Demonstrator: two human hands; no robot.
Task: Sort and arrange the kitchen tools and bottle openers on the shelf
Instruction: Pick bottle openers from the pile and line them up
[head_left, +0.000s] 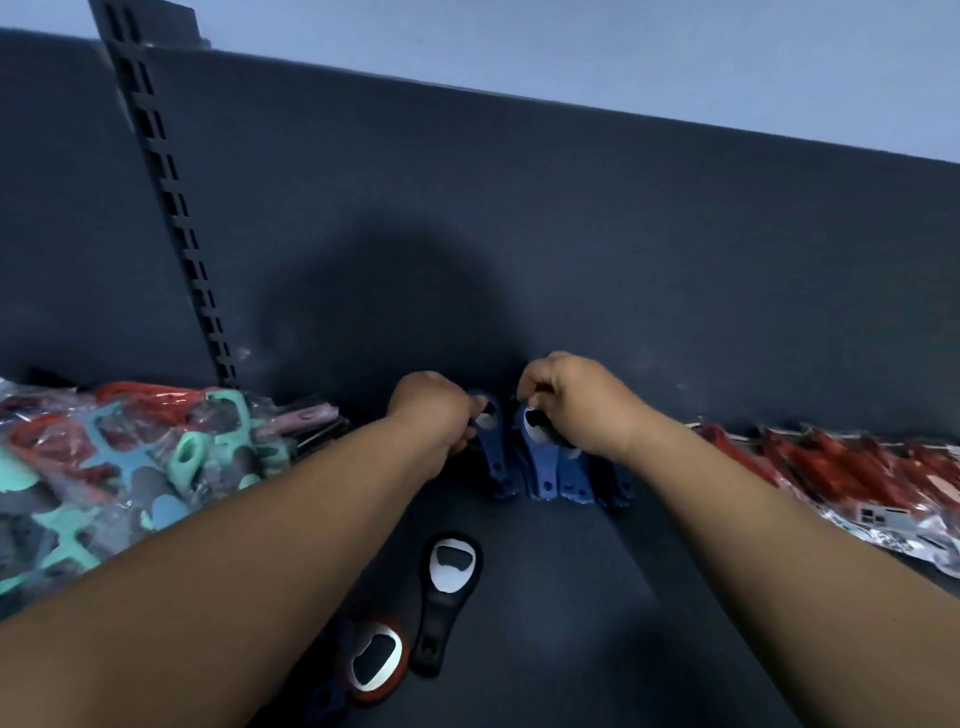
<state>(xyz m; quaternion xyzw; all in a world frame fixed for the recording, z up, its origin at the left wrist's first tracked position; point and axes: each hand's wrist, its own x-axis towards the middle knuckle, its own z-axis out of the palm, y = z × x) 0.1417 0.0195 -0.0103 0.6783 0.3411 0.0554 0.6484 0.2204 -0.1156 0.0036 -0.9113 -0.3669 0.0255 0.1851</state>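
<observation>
Currently standing blue bottle openers (545, 467) in a row against the back panel (519, 234), centre frame. Gripping one opener's head with curled fingers of left hand (431, 410); pinching the neighbouring opener's head with fingers of right hand (576, 405). Next, likely: closing the gap between the two, then collecting black bottle opener (447, 592) and red-rimmed opener (376, 662) from lower centre. Dark shelf (571, 597); bagged kitchen tools (130, 467) far left, red packaged tools (857, 467) right; pale wall (623, 47) above.

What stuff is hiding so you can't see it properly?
Head view, blue bottle openers: tops covered by the left hand and right hand.
Head view, dark blue opener at the bottom: mostly under the left forearm.
Head view, bagged tools: blurred behind shiny plastic, cut by the left edge.
Head view, red packets: run off the right edge.
</observation>
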